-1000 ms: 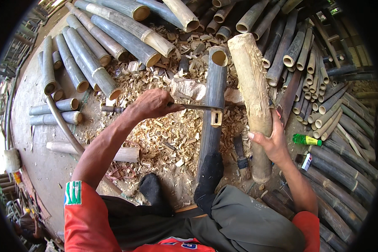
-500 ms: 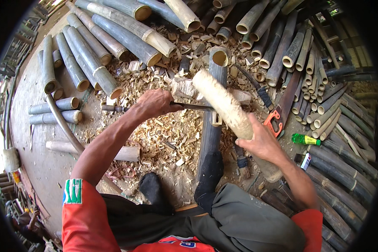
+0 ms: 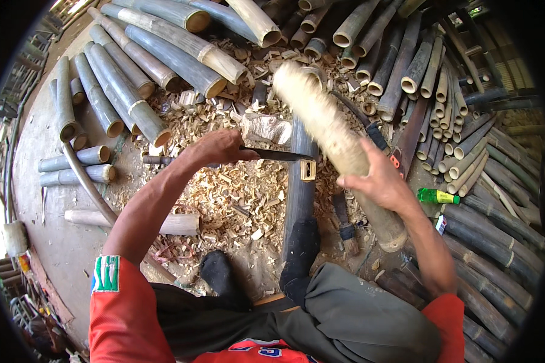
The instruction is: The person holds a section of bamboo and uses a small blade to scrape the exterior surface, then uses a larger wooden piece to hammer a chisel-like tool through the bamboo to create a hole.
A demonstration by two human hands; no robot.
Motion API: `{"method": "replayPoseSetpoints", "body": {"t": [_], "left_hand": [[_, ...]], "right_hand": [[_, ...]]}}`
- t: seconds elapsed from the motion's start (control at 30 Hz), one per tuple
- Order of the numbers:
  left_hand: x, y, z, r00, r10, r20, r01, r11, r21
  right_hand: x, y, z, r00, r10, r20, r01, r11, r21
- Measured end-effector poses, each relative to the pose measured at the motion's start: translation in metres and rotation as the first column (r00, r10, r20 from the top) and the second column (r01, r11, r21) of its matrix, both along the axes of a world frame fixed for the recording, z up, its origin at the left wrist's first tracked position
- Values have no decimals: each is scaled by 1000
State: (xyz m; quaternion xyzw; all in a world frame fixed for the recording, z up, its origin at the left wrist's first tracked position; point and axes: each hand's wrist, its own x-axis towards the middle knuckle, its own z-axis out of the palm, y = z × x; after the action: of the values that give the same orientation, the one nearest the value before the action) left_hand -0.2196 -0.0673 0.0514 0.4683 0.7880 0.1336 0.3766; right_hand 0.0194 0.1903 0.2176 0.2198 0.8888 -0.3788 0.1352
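Observation:
My left hand is closed round a chisel with a dark, flat blade, held nearly level. Its tip meets the far edge of a rectangular hole cut in a dark bamboo pole. The pole runs away from me, and my sock-covered right foot rests on its near part. In my right hand is a thick, pale wooden club, gripped around its middle. Its far end is smeared by motion and hangs above the pole, hiding part of it.
Wood chips cover the floor. Bamboo poles lie along the far side, with more stacked at right. A saw, a tool with a wrapped handle, and a green bottle lie to the right.
The club has moved up and away, its far end now blurred. More of the hole shows. My left hand keeps the chisel at the hole's far edge.

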Motion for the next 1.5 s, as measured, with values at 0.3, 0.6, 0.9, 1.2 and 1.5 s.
{"method": "replayPoseSetpoints", "body": {"t": [0.3, 0.6, 0.9, 1.2, 1.5], "left_hand": [[11, 8, 24, 999, -40, -6, 38, 986, -160], [101, -53, 1, 895, 15, -445, 129, 948, 290], [102, -47, -9, 959, 282, 21, -282, 955, 94], [106, -42, -25, 604, 705, 372, -777, 626, 74], [93, -51, 20, 932, 104, -346, -80, 993, 83]], "right_hand": [[13, 12, -38, 963, 174, 205, -179, 984, 3], [31, 21, -28, 978, -65, -197, 37, 989, -144], [36, 6, -16, 996, -63, -70, 44, 968, -247], [51, 3, -27, 974, -185, -132, 134, 936, -324], [47, -3, -28, 993, -22, -119, -7, 971, -238]]}}
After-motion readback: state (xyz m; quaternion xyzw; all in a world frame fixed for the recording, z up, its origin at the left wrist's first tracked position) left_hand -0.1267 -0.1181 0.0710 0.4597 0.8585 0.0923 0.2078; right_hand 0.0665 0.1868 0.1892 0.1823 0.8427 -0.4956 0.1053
